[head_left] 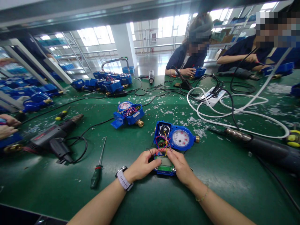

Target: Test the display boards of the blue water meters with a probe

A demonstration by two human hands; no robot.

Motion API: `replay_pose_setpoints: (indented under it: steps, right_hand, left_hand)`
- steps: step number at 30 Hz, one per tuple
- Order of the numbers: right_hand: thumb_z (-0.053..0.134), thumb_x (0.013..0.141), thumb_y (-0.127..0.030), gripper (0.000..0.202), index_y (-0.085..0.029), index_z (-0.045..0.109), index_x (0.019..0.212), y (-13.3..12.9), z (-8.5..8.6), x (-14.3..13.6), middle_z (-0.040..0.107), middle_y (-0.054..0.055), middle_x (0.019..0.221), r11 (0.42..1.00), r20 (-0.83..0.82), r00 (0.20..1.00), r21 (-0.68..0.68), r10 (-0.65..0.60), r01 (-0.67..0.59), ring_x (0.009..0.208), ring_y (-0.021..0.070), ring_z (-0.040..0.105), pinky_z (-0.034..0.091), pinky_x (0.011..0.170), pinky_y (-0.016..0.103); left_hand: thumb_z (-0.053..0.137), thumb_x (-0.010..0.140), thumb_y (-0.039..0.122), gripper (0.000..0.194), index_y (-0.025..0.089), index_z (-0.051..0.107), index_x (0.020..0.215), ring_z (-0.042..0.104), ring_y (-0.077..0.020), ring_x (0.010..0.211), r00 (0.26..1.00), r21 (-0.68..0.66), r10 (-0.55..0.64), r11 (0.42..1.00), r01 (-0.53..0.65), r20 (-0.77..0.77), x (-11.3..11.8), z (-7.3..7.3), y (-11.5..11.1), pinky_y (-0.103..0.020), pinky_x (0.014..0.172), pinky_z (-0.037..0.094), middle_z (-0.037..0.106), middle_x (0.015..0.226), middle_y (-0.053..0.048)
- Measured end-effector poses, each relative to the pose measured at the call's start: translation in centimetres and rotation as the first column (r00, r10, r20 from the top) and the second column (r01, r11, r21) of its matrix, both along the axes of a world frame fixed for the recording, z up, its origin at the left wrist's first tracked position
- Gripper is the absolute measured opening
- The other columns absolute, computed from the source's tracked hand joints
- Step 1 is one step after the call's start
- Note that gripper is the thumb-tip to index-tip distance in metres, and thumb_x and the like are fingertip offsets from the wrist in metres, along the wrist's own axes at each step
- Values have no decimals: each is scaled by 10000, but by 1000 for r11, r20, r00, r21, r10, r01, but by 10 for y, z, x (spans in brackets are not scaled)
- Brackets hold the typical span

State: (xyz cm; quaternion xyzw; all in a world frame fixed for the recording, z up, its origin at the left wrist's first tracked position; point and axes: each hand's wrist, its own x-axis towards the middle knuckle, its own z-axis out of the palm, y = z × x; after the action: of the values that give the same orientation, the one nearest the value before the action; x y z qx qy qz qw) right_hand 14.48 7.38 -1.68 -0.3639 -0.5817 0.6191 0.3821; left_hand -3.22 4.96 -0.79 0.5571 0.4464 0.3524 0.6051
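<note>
A blue water meter (191, 137) with a round dial and a brass fitting lies on the bench, its side box uncovered. Red, yellow and dark wires run from that box to a blue cover (164, 172) holding a green circuit board with a grey display (167, 161). My left hand (145, 164) grips the cover's left side, thumb over the display. At the cover's upper right, my right hand (181, 167) grips the edge close to the wires; some of its fingertips are hidden. Beyond them sits another opened water meter (136, 118) with exposed wiring.
A screwdriver (96, 176) and a heat gun (53, 137) lie to the left. A soldering iron (236, 135) and a white cable (264, 129) lie right. Plastic scraps litter the green bench (70, 190). Several blue meters (112, 85) stand behind; co-workers (185, 57) sit across.
</note>
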Motion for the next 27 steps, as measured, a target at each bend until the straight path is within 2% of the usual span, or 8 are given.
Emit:
replay_pose_setpoints:
  steps: [8,13,16,22,27]
  right_hand:
    - [412,949,-597,520,-188,694,1103,-3,1,0,674,80,1112,996,59,998,91,20,-26,1078,275,584,390,987,397]
    - [489,922,-568,483,-178,679,1133,-2,3,0,677,85,1106,990,57,996,117,72,-78,1040,272,608,448,920,377]
    - [539,900,-537,455,-170,680,1128,-2,2,0,678,89,1107,988,61,995,131,73,-80,1038,276,607,452,919,381]
    - [510,919,-511,438,-169,696,1121,-3,1,-1,691,79,1061,989,59,996,131,67,-74,1002,269,614,451,908,387]
    - [522,905,-541,466,-154,720,1073,-3,1,-2,704,79,942,994,58,997,96,42,-47,871,258,627,475,784,360]
  left_hand:
    - [678,763,511,399,133,627,878,583,-189,781,995,28,92,995,-91,-43,4,-3,0,-280,727,462,651,826,-50]
    - [652,777,530,413,119,633,814,548,-163,719,991,44,118,992,-115,-66,6,0,0,-257,674,443,640,788,-47]
    - [640,793,516,406,113,648,843,525,-147,698,990,51,127,991,-124,-68,7,1,0,-242,659,435,631,772,-35]
    - [635,812,497,411,98,672,904,549,-148,687,991,48,114,993,-112,-62,6,0,0,-242,663,450,651,768,-37]
    - [643,804,526,443,103,672,932,620,-203,811,994,33,99,995,-98,-40,6,-1,0,-285,755,492,693,861,-66]
